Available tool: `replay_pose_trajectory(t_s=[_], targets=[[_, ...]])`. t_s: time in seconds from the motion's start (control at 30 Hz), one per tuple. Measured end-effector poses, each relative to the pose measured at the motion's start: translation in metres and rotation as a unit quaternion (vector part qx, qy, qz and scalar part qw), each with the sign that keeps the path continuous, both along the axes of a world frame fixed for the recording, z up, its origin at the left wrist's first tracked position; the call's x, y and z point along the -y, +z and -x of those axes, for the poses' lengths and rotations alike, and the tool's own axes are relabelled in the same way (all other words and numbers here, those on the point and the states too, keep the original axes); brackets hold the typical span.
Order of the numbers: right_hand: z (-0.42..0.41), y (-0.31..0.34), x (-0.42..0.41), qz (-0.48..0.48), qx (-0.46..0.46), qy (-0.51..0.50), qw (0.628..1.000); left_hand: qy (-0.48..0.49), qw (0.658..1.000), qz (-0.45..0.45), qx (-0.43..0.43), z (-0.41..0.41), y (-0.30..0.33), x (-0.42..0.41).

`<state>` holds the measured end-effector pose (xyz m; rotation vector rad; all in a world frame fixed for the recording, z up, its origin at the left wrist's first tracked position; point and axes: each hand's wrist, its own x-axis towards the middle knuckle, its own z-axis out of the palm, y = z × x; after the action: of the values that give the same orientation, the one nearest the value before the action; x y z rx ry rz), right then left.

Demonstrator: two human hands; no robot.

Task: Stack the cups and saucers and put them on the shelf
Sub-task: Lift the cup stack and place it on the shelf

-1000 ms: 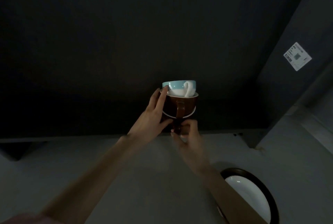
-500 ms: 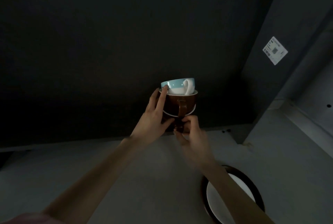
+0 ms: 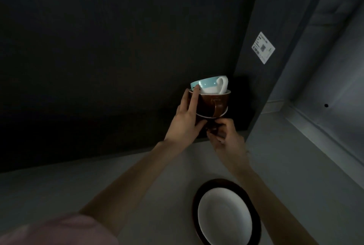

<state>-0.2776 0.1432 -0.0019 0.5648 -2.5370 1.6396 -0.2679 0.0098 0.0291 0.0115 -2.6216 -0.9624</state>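
A stack of cups is held up at the dark shelf opening: a light blue and white cup (image 3: 209, 86) nests in a brown cup (image 3: 213, 104), with another brown cup beneath, mostly hidden by fingers. My left hand (image 3: 186, 120) wraps the stack's left side, its index finger touching the blue cup's rim. My right hand (image 3: 226, 138) pinches the lowest cup's handle from below. On the pale counter a white saucer (image 3: 224, 217) lies on a dark brown saucer (image 3: 199, 195).
The dark shelf recess (image 3: 118, 67) fills the upper left. A grey side panel with a white label (image 3: 263, 50) stands to the right of the cups. The pale counter (image 3: 98, 181) stretches below. A pink sleeve (image 3: 59, 231) shows at the bottom left.
The cup stack, still held by both hands, has shifted right toward the grey side panel. More of the saucers on the counter has come into view.
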Motion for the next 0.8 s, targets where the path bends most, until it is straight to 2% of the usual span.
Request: replay_pose_trajectory(t_s=[0.43,0.8], targets=[[0.035,-0.011,-0.017,0.053,-0.015,-0.020,0.998,-0.020,1.000,-0.011,-0.006,0.039,-0.004,-0.020],[0.038,-0.010,-0.020,0.053,-0.013,-0.033,0.998,-0.025,0.999,-0.034,-0.023,0.046,-0.009,-0.024]])
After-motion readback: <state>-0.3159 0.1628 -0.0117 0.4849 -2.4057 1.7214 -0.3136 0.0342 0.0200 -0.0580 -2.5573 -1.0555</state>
